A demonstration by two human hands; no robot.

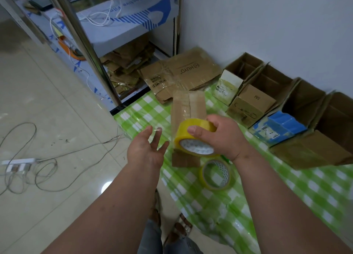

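Yellow-tinted clear packing tape roll (193, 137): wide, thick with tape, white printed cardboard core. It is held up off the desk (286, 186) and tilted, with the core opening facing down toward the camera. The right hand (219, 137) grips it, thumb across the outer band, fingers curled over the far side. Small brown cardboard box (188, 106): directly behind the roll, resting on the desk, top flaps closed, glossy clear tape along the centre seam. Its lower part is hidden by the roll.
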